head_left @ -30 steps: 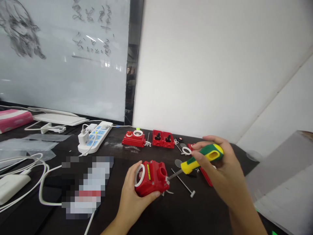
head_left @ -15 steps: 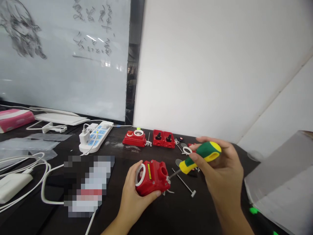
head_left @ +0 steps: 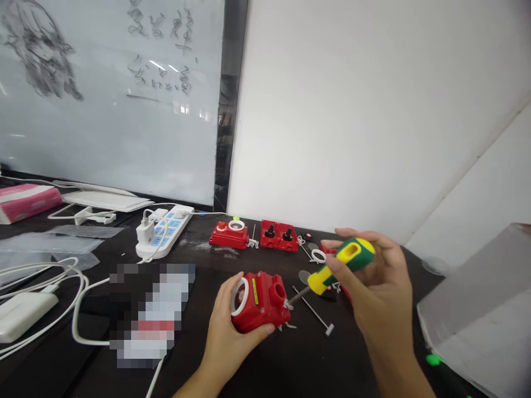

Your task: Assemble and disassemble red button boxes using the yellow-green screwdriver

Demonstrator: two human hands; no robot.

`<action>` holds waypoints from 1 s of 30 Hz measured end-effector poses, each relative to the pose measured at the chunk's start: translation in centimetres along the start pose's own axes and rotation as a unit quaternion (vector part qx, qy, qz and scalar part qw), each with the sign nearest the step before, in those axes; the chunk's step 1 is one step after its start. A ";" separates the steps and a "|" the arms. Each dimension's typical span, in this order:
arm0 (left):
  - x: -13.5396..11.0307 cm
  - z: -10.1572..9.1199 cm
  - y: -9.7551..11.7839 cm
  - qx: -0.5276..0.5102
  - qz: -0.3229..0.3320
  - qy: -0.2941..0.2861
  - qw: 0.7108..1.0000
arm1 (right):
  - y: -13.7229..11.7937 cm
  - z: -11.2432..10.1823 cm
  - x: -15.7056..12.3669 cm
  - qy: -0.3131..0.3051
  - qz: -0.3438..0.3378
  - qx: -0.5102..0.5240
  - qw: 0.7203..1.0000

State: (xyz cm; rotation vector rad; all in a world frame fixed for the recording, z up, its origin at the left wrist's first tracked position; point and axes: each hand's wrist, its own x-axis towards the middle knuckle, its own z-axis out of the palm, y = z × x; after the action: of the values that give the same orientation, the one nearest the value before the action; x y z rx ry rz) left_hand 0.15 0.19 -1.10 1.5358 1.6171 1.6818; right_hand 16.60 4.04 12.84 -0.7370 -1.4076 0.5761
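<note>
My left hand [head_left: 230, 326] is wrapped round a red alarm-style box [head_left: 265, 307] with a white ring on its left face and a yellow label on top. In my right hand [head_left: 375, 282] is a screwdriver [head_left: 340, 265] with a green and yellow handle. Its shaft slants down to the left, and the tip meets the right end of the red box, beside a small pale metal piece [head_left: 288, 304]. A thin metal rod with a small hammer head [head_left: 329, 330] lies on the table just right of the box.
Behind stand a red box with a button [head_left: 229, 236] and an opened red housing with black parts [head_left: 279, 236]. A white ring [head_left: 318, 255] lies near my right fingers. To the left are a power strip [head_left: 166, 235], cables and plastic bags [head_left: 41, 249]. A translucent bin [head_left: 481, 298] stands right.
The screwdriver handle has turned about its axis in my right fingers, so its yellow opening faces differently. Its tip stays at the box, which my left hand holds still. The view shifts slightly.
</note>
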 end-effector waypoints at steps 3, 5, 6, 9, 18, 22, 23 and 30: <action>0.0 -0.1 0.0 0.002 0.001 -0.003 1.000 | -0.2 -0.1 0.0 0.026 -0.030 -0.084 0.996; 0.0 -0.2 0.1 0.005 0.000 -0.002 1.000 | -0.4 -0.6 0.1 0.007 -0.028 -0.140 0.990; 0.0 -0.2 0.1 0.007 -0.001 -0.001 1.000 | -0.5 -0.9 0.2 0.000 -0.023 -0.181 0.983; 0.0 -0.1 0.1 0.005 -0.004 0.000 1.000 | -0.8 -1.8 0.5 -0.006 -0.002 -0.306 0.952; 0.0 0.2 0.8 -0.049 -0.040 0.036 0.997 | -0.1 -2.5 1.3 -0.089 0.043 -0.078 0.992; 0.0 0.2 0.8 -0.049 -0.040 0.030 0.998 | 0.1 -2.7 1.3 -0.107 0.057 -0.116 0.986; 0.0 0.2 0.7 -0.049 -0.040 0.031 0.998 | 0.1 -2.5 1.2 -0.101 0.060 -0.120 0.986; -0.1 0.3 0.7 -0.049 -0.036 0.046 0.997 | -0.3 -0.9 0.3 -0.047 0.051 -0.046 0.996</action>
State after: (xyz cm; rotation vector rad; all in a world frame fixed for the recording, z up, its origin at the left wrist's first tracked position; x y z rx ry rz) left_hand 0.71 0.07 -0.56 1.3550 1.5894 1.7892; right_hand 17.47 3.98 13.24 -0.8698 -1.4976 0.6356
